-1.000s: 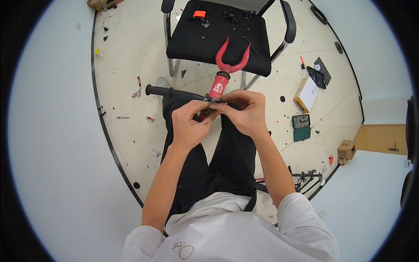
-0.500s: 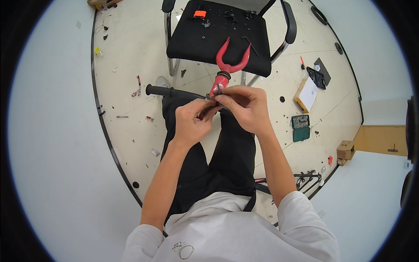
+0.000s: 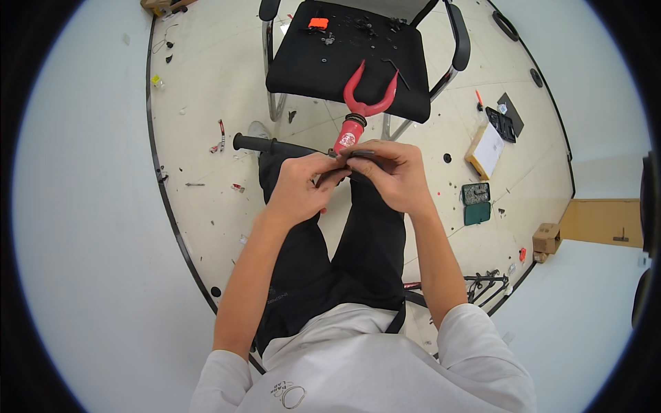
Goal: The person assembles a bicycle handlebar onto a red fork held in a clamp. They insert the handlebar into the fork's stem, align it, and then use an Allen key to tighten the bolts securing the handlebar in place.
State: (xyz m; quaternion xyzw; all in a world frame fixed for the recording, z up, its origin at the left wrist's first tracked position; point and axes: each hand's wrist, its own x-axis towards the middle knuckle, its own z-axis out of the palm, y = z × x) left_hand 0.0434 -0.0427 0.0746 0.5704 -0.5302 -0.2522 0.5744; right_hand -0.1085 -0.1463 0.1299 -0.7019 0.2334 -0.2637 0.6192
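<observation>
A small pink-red bicycle fork point(image 3: 353, 129) points away from me, its two prongs over the black chair seat. A black handlebar point(image 3: 296, 149) with a rubber grip point(image 3: 253, 142) lies across its near end, above my thighs. My left hand point(image 3: 306, 186) is closed at the handlebar's middle, fingertips pinched around the joint. Close against it, my right hand point(image 3: 389, 172) pinches a thin dark tool point(image 3: 363, 153) that looks like a hex key. My fingers hide the joint and the tool's tip.
Ahead stands the black chair point(image 3: 303, 69) with an orange piece point(image 3: 318, 23), small dark parts and an L-shaped hex key point(image 3: 396, 72) on it. To the right lie a green case point(image 3: 476, 213), a white-topped box point(image 3: 485, 151) and a black tool case point(image 3: 500, 125). A dark frame point(image 3: 482, 286) lies lower right.
The thin dark tool in my right hand has swung from pointing upward to lying more sideways. My hands stay together at the handlebar's middle.
</observation>
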